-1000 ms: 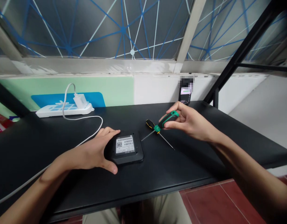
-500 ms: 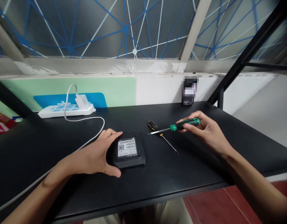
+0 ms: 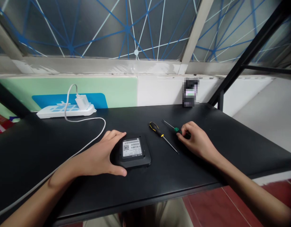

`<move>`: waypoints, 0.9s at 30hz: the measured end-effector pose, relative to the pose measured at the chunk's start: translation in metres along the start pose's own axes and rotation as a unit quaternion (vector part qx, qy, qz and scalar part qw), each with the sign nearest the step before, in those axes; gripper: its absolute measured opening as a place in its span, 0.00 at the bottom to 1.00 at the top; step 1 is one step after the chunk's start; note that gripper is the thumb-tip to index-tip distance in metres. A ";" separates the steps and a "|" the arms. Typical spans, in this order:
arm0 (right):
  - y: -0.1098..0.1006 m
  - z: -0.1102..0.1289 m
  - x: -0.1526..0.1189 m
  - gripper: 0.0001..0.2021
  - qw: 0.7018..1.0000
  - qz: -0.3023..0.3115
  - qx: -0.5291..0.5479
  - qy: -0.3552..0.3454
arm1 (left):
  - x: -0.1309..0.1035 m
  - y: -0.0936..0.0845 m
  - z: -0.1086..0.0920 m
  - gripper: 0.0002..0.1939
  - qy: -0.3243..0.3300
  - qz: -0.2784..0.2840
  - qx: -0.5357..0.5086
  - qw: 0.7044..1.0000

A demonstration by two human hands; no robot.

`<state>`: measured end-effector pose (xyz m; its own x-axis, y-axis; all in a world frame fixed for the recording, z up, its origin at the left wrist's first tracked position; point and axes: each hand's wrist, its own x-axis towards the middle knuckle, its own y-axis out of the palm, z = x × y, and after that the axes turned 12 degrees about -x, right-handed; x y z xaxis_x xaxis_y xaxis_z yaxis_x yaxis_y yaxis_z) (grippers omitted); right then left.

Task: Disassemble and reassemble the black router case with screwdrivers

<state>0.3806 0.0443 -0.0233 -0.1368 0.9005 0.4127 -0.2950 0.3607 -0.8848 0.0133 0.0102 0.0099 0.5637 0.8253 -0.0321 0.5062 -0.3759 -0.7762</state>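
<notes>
A flat, square black device (image 3: 146,157) lies on the table, a white label with a QR code on its upper face. My left hand (image 3: 100,154) spans its left side, fingertips at the far edge and thumb at the near edge. To the right, my right hand (image 3: 195,137) pinches the handle of a green-and-black screwdriver (image 3: 176,129), low at the tabletop, its shaft pointing to the far left. Most of that handle is hidden by the fingers. Between device and right hand lies a black-and-yellow screwdriver (image 3: 156,128), its tip towards me.
A white power strip (image 3: 48,112) with a plugged-in charger (image 3: 82,102) stands at the back left. Its white cable (image 3: 88,143) runs past my left forearm. A blurred-out phone-like object (image 3: 190,93) leans on the wall. Black frame bars (image 3: 230,83) rise at the right.
My right hand has lowered the green-and-black screwdriver to the tabletop beside the other one, its tip now pointing further away. The device and my left hand have shifted slightly right.
</notes>
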 end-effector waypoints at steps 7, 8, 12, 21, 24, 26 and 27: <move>0.004 0.002 -0.001 0.06 1.000 0.022 -0.018 -0.006 | 0.000 0.001 -0.004 0.54 -0.005 0.004 0.010 1.000; 0.003 0.002 0.000 0.06 1.000 0.012 -0.022 -0.003 | 0.000 0.001 -0.004 0.54 -0.004 0.003 0.012 1.000; -0.004 0.016 0.009 0.07 0.996 -0.075 -0.042 -0.006 | 0.000 0.002 -0.001 0.53 0.002 0.000 0.019 1.000; -0.008 0.125 0.033 0.19 0.994 0.034 0.000 -0.104 | -0.001 0.004 -0.001 0.54 -0.012 -0.007 0.035 0.999; 0.002 0.142 0.033 0.24 0.990 0.093 -0.051 -0.088 | -0.001 0.003 -0.004 0.52 -0.010 -0.004 0.039 0.999; 0.007 0.144 0.031 0.25 0.989 0.107 -0.046 -0.088 | -0.001 0.004 -0.004 0.52 -0.006 -0.001 0.040 0.999; 0.009 0.143 0.029 0.24 0.989 0.107 -0.038 -0.089 | -0.001 0.004 -0.005 0.52 -0.006 0.000 0.042 0.999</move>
<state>0.2388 0.0395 0.0115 -0.3556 0.9034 0.2397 -0.1694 0.1900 -0.9671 0.0178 0.0059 0.0099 0.5555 0.8306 -0.0389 0.4490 -0.3390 -0.8268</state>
